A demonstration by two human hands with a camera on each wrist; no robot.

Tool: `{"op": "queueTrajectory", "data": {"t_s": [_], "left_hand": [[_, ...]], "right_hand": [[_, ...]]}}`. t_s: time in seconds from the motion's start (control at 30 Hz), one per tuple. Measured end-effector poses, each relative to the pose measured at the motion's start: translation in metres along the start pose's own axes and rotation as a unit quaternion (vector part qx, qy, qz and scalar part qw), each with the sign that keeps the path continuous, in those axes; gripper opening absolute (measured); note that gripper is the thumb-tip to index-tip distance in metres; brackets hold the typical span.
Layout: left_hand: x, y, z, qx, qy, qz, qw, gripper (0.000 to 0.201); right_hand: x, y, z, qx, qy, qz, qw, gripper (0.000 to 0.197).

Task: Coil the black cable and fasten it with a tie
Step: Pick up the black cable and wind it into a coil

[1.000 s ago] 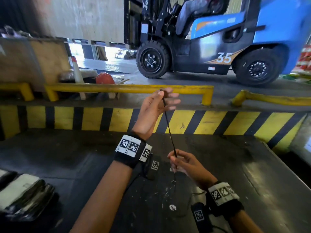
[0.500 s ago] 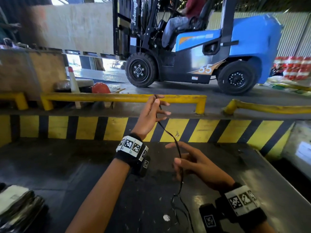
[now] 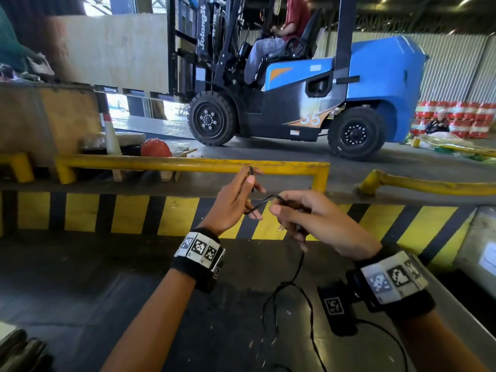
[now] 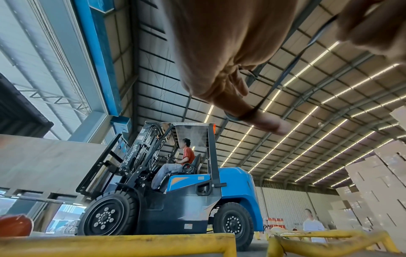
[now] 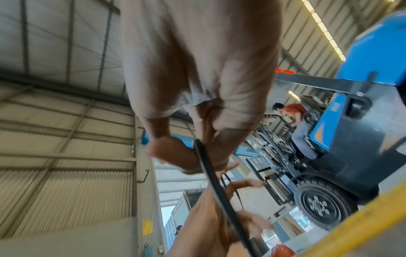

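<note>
The black cable [image 3: 261,203] is held at the centre of the head view, above a dark work surface [image 3: 80,285]. One end is pinched between thumb and forefinger of the left hand [image 3: 234,204]. A short span bridges to the right hand [image 3: 319,221], whose thumb and fingers are closed round it. Below the right hand the cable hangs down and lies in loose loops at lower centre. A yellow rail [image 3: 188,163] and a yellow-and-black striped edge [image 3: 134,214] cross the middle of the frame. In the upper half, a blue forklift [image 3: 375,84] is marked "35" on its side; mast lettering is not clearly legible.
</note>
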State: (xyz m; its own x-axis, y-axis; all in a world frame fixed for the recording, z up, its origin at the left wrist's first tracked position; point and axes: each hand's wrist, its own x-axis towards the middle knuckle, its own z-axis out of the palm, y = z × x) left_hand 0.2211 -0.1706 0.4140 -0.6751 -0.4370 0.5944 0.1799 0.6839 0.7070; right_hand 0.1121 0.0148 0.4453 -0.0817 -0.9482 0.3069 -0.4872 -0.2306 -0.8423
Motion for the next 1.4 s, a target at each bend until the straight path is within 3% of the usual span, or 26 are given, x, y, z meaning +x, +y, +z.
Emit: {"op": "queueTrajectory", "data": {"t_s": [0.13,0.37,0.7,0.83,0.93,1.1,1.2,1.3,1.4], "left_hand": [[0.004,-0.001,-0.003,-0.047,-0.050,-0.045,0.997,0.029],[0.001,0.009,-0.004,-0.150,-0.097,-0.085,0.980,0.035],[-0.013,-0.001,0.004,-0.252,-0.142,-0.094,0.953,0.036],[-0.020,-0.001,0.011,-0.276,-0.146,-0.100,0.945,0.036],[-0.022,0.002,0.014,-0.277,-0.131,-0.097,0.947,0.034],[-0.019,0.009,0.017,-0.304,-0.098,-0.090,0.943,0.035],[-0.011,0.013,0.015,-0.303,-0.048,-0.058,0.950,0.035],[0.001,0.016,0.008,-0.285,0.012,-0.040,0.958,0.036],[0.013,0.012,-0.002,-0.243,0.060,-0.046,0.967,0.033]], "right_hand": [[0.042,-0.014,-0.022,-0.114,0.003,-0.030,0.993,0.031],[0.097,-0.031,-0.050,-0.258,0.024,-0.091,0.962,0.018],[0.123,-0.002,-0.064,-0.232,0.027,-0.100,0.967,0.018],[0.125,0.027,-0.061,-0.155,0.030,-0.068,0.985,0.015],[0.121,0.046,-0.050,-0.107,0.031,-0.048,0.993,0.013],[0.097,0.080,-0.013,0.042,0.019,0.028,0.999,0.032],[0.080,0.111,0.020,0.081,0.004,0.063,0.995,0.025],[0.056,0.128,0.049,0.074,-0.055,0.128,0.987,0.043],[0.031,0.124,0.057,0.095,-0.122,0.123,0.980,0.051]]}}
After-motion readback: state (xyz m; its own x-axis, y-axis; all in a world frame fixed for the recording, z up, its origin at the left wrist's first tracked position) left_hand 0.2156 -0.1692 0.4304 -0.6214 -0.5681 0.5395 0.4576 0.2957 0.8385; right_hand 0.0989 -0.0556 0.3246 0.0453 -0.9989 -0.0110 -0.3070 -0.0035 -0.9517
